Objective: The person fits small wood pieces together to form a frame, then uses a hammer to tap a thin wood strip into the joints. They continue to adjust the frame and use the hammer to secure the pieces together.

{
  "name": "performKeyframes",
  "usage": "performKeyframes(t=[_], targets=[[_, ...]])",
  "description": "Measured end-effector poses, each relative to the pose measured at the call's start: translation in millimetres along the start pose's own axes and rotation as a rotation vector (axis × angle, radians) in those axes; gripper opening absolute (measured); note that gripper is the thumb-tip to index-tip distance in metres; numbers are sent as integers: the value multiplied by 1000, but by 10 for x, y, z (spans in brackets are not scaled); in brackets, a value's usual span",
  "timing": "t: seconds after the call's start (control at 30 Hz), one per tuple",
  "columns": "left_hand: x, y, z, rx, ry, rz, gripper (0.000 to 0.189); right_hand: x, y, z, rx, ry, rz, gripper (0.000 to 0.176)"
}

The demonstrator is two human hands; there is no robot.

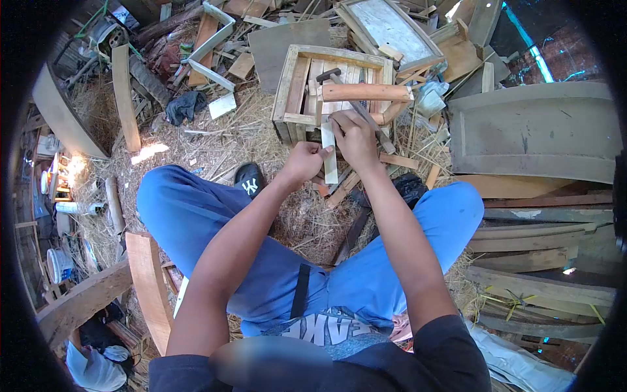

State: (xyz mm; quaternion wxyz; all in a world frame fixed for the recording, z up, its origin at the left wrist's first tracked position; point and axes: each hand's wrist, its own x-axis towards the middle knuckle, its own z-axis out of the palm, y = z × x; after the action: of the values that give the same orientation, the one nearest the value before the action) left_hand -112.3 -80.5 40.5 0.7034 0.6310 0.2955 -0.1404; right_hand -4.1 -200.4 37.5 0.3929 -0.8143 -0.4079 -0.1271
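Observation:
Between my hands a thin pale strip (330, 164) stands out from the front of a wooden crate (281, 108). My left hand (305, 161) is closed, its fingertips pinching the strip's left edge. My right hand (354, 138) is closed on the strip's upper right side, close to the crate's front edge. On the crate rests a curved reddish wood piece (367, 92). A hammer (328, 74) lies across the crate, its head toward the back left and its handle passing under the curved piece and beside my right hand.
Straw and wood scraps cover the ground. A framed panel (395, 32) leans behind the crate. Stacked boards (542, 242) lie at the right, below a grey panel (535, 130). Curved boards (124, 98) stand at the left. A black cloth (185, 107) lies nearby.

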Motion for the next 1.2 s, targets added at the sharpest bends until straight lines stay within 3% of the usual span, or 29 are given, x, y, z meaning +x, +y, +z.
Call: performKeyframes(t=[0.37,0.47,0.57,0.6,0.63,0.67,0.7,0.8,0.9,0.97,1.07,1.2], targets=[[-10,8,-1,13,12,-1,40,-28,21,29,-11,36,-1,10],[-10,1,0,24,25,5,40,34,-88,-89,-6,-39,83,13],[-33,36,0,147,56,17,37,106,-287,-326,-76,104,117,16],[32,-56,-15,143,56,19,37,134,-333,-427,-201,76,169,16],[121,-186,-36,208,67,153,36,145,-334,-506,-326,49,220,16],[214,-314,-49,274,79,286,38,87,-235,-542,-455,13,155,25],[195,-291,-33,270,79,288,38,60,-222,-559,-457,12,153,25],[189,-266,5,203,82,353,42,55,-179,-625,-462,-364,564,52],[199,-181,8,49,106,390,48,136,-239,-700,-396,-373,591,50],[-17,135,40,-5,142,174,47,148,-235,-732,-348,-328,574,47],[256,-64,1,-2,152,234,52,201,-292,-858,-251,-244,583,41],[298,115,-57,31,197,272,53,237,-353,-1173,-108,-216,576,33]])
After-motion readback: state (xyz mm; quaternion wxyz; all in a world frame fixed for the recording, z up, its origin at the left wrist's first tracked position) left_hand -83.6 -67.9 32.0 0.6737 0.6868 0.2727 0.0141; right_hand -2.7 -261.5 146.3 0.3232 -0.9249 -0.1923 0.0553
